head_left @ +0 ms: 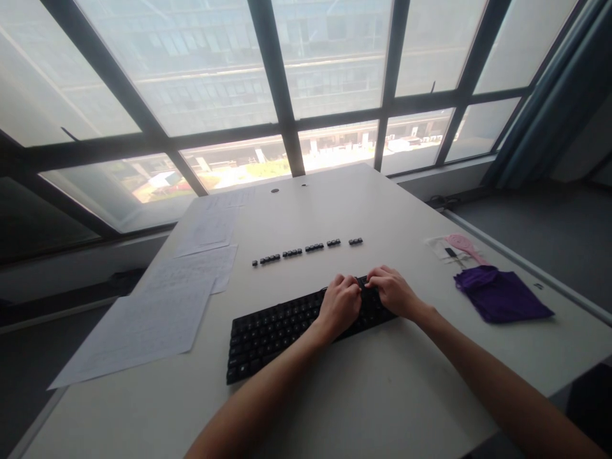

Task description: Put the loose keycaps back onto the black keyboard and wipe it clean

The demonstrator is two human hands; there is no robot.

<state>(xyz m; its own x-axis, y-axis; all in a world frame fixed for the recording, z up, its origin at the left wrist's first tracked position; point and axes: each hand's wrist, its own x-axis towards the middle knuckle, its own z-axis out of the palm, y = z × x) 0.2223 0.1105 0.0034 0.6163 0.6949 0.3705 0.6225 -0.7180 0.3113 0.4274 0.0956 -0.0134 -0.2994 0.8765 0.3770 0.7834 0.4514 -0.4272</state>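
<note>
A black keyboard (pixel 272 331) lies at a slant on the white table, its right part partly covered by my hands. My left hand (pixel 340 305) rests over the keys with its fingers curled and closed. Close beside it, my right hand (pixel 394 292) is closed too, thumb and fingers bent together at the keyboard's far edge. Whatever the fingertips hold is too small or hidden to make out. Beyond the keyboard, loose black keycaps (pixel 314 247) stand in a row of small groups, with a single keycap (pixel 255 263) at the left end.
Printed paper sheets (pixel 138 325) cover the left side of the white table (pixel 335 210). To the right lie a purple cloth bag (pixel 502 293), a pink handled item (pixel 463 243), a small black-ended tool (pixel 452 254) and a clear plastic wrapper (pixel 434 247). Windows rise behind the table.
</note>
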